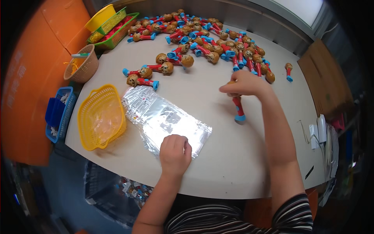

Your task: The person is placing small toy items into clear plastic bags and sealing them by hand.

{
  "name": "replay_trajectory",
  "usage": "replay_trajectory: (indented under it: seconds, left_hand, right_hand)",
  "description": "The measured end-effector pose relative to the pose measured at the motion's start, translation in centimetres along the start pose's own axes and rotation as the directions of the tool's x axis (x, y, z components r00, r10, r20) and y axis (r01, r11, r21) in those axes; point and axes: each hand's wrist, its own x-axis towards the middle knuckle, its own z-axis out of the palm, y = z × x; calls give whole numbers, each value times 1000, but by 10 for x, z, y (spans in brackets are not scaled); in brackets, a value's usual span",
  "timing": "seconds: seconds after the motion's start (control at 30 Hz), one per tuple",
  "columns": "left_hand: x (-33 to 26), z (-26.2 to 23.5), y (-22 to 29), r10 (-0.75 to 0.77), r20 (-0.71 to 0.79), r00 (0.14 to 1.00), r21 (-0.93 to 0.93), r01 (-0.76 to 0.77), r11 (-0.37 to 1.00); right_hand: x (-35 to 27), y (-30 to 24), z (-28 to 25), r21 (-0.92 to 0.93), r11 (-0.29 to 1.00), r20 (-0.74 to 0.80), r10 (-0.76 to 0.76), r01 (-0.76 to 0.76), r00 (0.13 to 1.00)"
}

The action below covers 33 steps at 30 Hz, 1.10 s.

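My right hand [243, 85] is closed round the brown round head of a toy figure [237, 104], whose red body and blue base hang down over the table's right half. My left hand [175, 153] rests with curled fingers on the near edge of a stack of clear plastic bags [165, 117]; whether it pinches a bag is hidden. Several more toy figures with the same brown heads, red bodies and blue bases lie beyond the bags, the closest being one figure [143, 82] at the stack's far end.
A large pile of toy figures [202, 37] covers the back of the table [233, 163]. A yellow basket [83, 130] stands left of the bags, with a tan basket [87, 70] behind it. Below the front edge is a dark crate [102, 187] of packed items. A cardboard box [325, 78] leans at right.
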Motion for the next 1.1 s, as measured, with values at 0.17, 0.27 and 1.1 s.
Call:
replay_trajectory:
  seconds: [0.17,0.27,1.1]
  left_hand:
    - [1,1,5,-76,-35,997,0,76,997]
    - [-2,-2,6,-59,-36,998,24,60,998]
    - [15,-10,38,-1,-65,998,-85,-4,996]
  right_hand:
    - [-5,18,45,-233,968,-148,60,-94,987]
    - [-42,37,59,-334,940,-237,-6,-76,971]
    - [-149,37,161,-168,812,-490,-560,558,668]
